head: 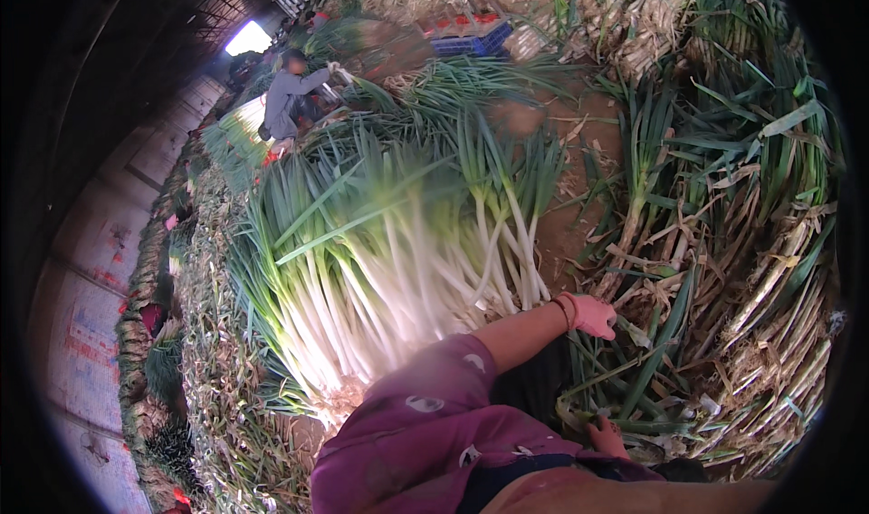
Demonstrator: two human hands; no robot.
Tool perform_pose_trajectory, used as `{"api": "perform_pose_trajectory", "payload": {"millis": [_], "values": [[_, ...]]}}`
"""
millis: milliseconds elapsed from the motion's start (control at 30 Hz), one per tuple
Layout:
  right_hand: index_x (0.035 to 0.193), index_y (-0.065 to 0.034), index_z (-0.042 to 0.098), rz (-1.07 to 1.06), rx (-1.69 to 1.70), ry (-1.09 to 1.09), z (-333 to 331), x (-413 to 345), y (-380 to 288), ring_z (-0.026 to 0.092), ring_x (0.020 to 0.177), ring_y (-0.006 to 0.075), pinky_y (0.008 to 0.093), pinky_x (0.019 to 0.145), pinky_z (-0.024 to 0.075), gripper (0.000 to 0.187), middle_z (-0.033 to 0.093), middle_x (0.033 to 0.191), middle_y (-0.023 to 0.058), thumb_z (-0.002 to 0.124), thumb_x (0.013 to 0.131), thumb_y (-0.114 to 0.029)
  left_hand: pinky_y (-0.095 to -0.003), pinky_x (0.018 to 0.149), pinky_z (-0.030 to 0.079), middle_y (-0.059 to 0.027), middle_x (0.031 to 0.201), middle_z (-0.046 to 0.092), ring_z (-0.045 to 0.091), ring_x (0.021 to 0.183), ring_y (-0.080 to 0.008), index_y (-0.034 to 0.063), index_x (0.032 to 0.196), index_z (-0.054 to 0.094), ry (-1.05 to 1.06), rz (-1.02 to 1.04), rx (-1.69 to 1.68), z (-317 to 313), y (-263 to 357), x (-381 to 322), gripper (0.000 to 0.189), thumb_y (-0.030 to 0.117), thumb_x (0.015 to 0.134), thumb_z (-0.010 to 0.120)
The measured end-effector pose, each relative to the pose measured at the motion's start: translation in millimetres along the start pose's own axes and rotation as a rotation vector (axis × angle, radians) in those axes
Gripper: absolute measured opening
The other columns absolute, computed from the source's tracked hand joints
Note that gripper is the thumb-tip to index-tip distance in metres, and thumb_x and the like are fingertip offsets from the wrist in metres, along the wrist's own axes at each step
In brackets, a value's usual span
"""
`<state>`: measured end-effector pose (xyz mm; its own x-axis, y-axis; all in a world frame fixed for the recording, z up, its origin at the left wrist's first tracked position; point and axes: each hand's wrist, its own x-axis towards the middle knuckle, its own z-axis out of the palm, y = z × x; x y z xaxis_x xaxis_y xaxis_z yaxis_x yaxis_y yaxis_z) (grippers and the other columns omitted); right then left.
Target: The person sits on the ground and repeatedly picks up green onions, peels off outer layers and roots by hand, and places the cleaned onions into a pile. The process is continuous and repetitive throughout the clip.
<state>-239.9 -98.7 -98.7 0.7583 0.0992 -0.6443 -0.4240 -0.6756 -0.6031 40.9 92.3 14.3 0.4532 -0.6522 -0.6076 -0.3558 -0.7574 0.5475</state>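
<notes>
Many cleaned leeks or large green onions (400,269), with white stalks and green leaves, lie side by side in a wide row left of my hands. My left hand (594,315), in a pink glove, has curled fingers beside the root ends and close to a pale stalk piece (635,334); whether it grips anything is unclear. Lower down, my right hand (606,436) is partly hidden and touches or lies against a green-and-pale stalk (576,415); its grip cannot be made out. Uncleaned stalks (767,296) with dry leaves and roots lie to the right.
A person (288,99) in grey crouches at the upper left, handling stalks. A blue plastic crate (472,38) stands at the back. Leaf waste (224,351) covers the ground at the left, beside a long row of bundles and a wall (102,296). More uncleaned stalks (652,25) are heaped behind.
</notes>
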Motion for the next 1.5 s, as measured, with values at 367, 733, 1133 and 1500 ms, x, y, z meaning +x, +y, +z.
{"api": "perform_pose_trajectory", "payload": {"millis": [367, 733, 1133, 1500], "values": [[0.123, -0.0063, 0.057, -0.240, -0.134, -0.151, 24.2, 50.0, 64.0, 0.055, 0.117, 0.0405, 0.0457, 0.096, 0.0441, 0.051, 0.059, 0.123, 0.0255, 0.058, 0.087, -0.042, -0.0410, 0.085, 0.049, -0.0157, 0.097, 0.070, 0.066, 0.094, -0.0329, 0.0050, 0.107, 0.068, 0.017, -0.024, -0.002, -0.8, -10.8, 11.2, 0.051, 0.047, 0.078, 0.060], [0.119, -0.0030, 0.061, -0.148, -0.049, -0.103, 2.9, -15.3, 23.9, 0.064, 0.104, 0.0315, 0.0392, 0.088, 0.0497, 0.046, 0.067, 0.109, 0.0194, 0.061, 0.087, -0.036, -0.0402, 0.087, 0.048, -0.0160, 0.104, 0.070, 0.065, 0.098, -0.0313, 0.0032, 0.114, 0.068, 0.151, -0.059, -0.132, 12.8, -32.9, 13.7, 0.056, 0.045, 0.077, 0.063], [0.119, -0.0021, 0.060, -0.196, -0.086, -0.025, 1.2, -26.5, 35.8, 0.063, 0.104, 0.0338, 0.0387, 0.088, 0.0484, 0.046, 0.066, 0.111, 0.0187, 0.060, 0.087, -0.035, -0.0416, 0.081, 0.048, -0.0122, 0.090, 0.071, 0.065, 0.086, -0.0297, 0.0029, 0.094, 0.073, 0.140, -0.136, -0.050, 11.7, -23.7, 7.7, 0.044, 0.043, 0.079, 0.062], [0.121, -0.0058, 0.060, -0.310, -0.201, -0.072, -1.3, -17.4, 49.2, 0.058, 0.111, 0.0389, 0.0424, 0.093, 0.0474, 0.055, 0.060, 0.119, 0.0234, 0.067, 0.081, -0.043, -0.0432, 0.084, 0.049, -0.0145, 0.097, 0.071, 0.066, 0.092, -0.0318, 0.0018, 0.102, 0.071, 0.173, -0.076, -0.004, 10.4, -20.0, 3.0, 0.048, 0.043, 0.082, 0.058]]}}
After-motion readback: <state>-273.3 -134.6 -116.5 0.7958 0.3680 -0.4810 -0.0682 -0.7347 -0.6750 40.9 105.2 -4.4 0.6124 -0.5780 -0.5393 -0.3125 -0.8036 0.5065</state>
